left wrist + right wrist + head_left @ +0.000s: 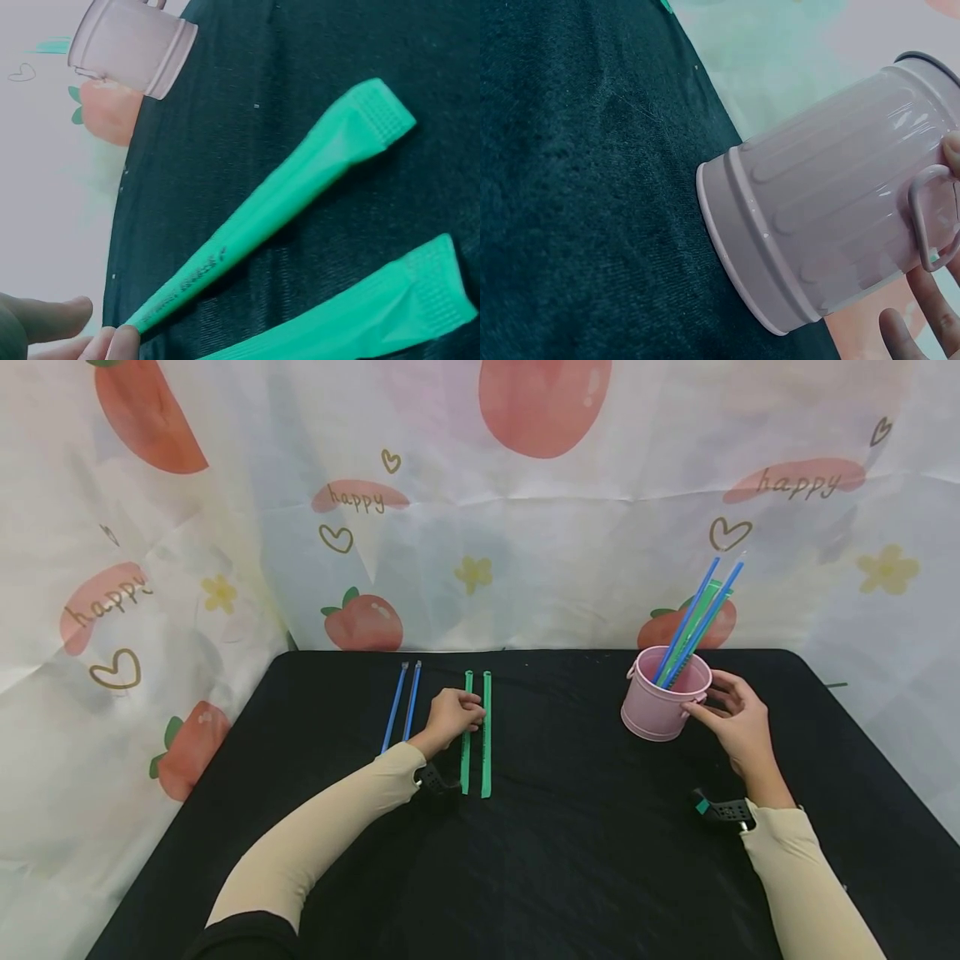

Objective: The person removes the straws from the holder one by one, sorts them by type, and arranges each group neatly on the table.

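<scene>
My left hand is over two slim green wrapped sticks lying side by side. In the left wrist view its fingertips touch the far end of one green wrapped stick, which has a crimped end and printed letters; the thumb stands apart. The other green wrapped stick lies beside it. My right hand holds the side of a pink bucket at its small handle, thumb in front and fingers behind. Blue sticks and green wrapped sticks lean in the upright bucket.
Two thin blue sticks with clear ends lie left of my left hand, partly hidden by the forearm. Black cloth covers the table. A fruit-printed curtain hangs along the back and left side.
</scene>
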Demonstrator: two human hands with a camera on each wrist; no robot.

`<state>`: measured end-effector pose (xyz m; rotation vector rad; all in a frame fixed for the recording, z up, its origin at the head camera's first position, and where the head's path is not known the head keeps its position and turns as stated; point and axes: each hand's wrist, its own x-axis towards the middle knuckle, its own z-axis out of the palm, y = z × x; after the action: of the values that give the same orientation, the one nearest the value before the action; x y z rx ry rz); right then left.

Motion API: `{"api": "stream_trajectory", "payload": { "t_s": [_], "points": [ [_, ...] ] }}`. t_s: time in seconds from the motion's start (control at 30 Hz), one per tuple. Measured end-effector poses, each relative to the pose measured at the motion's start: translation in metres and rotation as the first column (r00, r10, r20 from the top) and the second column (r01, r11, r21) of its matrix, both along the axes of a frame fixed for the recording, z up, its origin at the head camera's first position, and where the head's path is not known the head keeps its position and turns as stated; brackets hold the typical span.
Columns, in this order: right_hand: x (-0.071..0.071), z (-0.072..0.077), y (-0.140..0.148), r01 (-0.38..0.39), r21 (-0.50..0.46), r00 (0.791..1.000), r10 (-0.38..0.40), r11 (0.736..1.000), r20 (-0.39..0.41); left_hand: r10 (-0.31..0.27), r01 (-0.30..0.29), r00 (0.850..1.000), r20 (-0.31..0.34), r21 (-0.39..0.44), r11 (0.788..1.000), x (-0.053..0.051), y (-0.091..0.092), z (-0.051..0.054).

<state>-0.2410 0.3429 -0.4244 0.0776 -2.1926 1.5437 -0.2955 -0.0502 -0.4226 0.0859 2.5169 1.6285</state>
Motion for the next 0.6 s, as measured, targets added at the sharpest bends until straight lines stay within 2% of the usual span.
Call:
{"api": "stream_trajectory", "payload": {
  "t_s": [0.23,0.4,0.53,0.6],
  "points": [
    [0.0004,0.0002,0.0001,-0.008,-0.007,1.0,0.008,1.0,0.002,0.013,-0.013,1.0,-0.02,0.023,1.0,-0.0018,-0.0027,0.003],
    [-0.0001,0.0001,0.0002,-0.002,0.005,1.0,0.002,1.0,0.004,0.018,-0.017,1.0,-0.008,0.062,0.998,-0.0037,-0.0044,0.0037],
    [-0.0009,-0.0003,0.0008,-0.005,-0.003,1.0,0.005,1.0,-0.001,0.001,0.0,1.0,-0.014,0.076,0.997,-0.0042,-0.0053,0.006],
    [-0.0009,-0.0006,0.0009,-0.008,-0.007,1.0,0.008,1.0,-0.005,-0.014,0.016,0.999,-0.038,0.058,0.998,-0.0034,-0.0052,0.0084]
  ]
}}
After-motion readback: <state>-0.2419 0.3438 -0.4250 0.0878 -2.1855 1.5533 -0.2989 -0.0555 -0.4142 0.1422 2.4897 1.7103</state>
